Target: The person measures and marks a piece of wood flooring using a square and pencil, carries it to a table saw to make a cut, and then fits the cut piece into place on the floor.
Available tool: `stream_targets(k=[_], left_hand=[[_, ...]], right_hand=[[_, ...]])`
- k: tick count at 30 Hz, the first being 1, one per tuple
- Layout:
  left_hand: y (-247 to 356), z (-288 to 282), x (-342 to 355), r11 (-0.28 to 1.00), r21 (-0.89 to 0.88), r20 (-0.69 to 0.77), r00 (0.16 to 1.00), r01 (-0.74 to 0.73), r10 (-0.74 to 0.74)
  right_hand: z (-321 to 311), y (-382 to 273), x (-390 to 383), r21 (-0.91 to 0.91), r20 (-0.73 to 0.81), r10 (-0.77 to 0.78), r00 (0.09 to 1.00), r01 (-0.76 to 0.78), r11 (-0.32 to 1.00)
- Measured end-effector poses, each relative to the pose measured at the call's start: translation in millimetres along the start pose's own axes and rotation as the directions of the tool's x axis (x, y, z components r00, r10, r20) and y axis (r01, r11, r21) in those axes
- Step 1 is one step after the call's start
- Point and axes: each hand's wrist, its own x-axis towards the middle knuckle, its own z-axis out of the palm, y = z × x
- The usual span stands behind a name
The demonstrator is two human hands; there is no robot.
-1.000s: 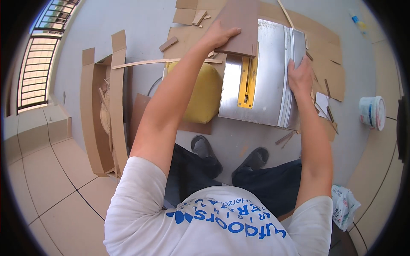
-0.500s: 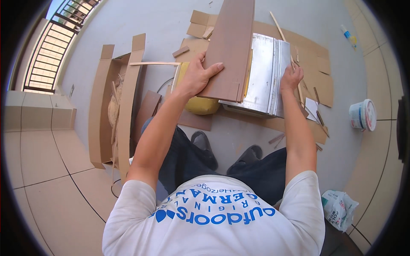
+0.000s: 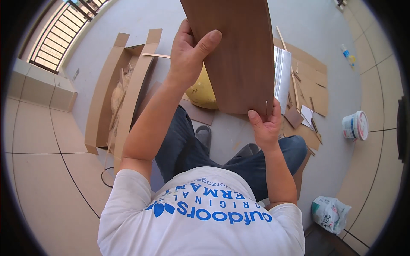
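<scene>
A long brown wooden plank [image 3: 237, 59] is held up in front of me, its far end running past the top of the picture. Its left edge lies in my left hand [image 3: 190, 53], the thumb flat on the face. At the near right corner my right hand [image 3: 267, 123] pinches the plank, thumb on top and fingers behind. Beneath the plank, largely hidden by it, are a silvery metal-topped table saw or box [image 3: 281, 79] and a rounded yellow machine part [image 3: 201, 90].
A long open cardboard box [image 3: 141, 81] with scraps stands at left. Flattened cardboard [image 3: 314, 77] lies at right with wood offcuts, a thin strip [image 3: 295, 91] and a small brown piece [image 3: 294, 117]. Further right are a white bucket [image 3: 353, 126], a bottle [image 3: 348, 55] and a plastic bag [image 3: 331, 213].
The plank has come up off the metal surface and closer to me. My right hand has left the metal box's right side and now grips the plank's near corner.
</scene>
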Motion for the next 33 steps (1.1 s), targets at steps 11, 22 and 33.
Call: stream_targets(k=[11,22,33], left_hand=[[-20,-219,96,0.883,-0.468,-0.32,0.923,0.042,-0.213],[-281,-318,114,0.785,-0.601,-0.496,0.699,0.153,-0.516],[-397,-337,96,0.787,-0.548,-0.556,0.58,0.283,-0.595]], right_hand=[[-88,-1,137,-0.323,-0.077,-0.17,0.982,0.137,0.937],[-168,147,359,-0.794,-0.061,0.112,0.992,-0.116,0.597],[-224,298,307,-0.983,-0.049,0.027,0.998,-0.053,0.173]])
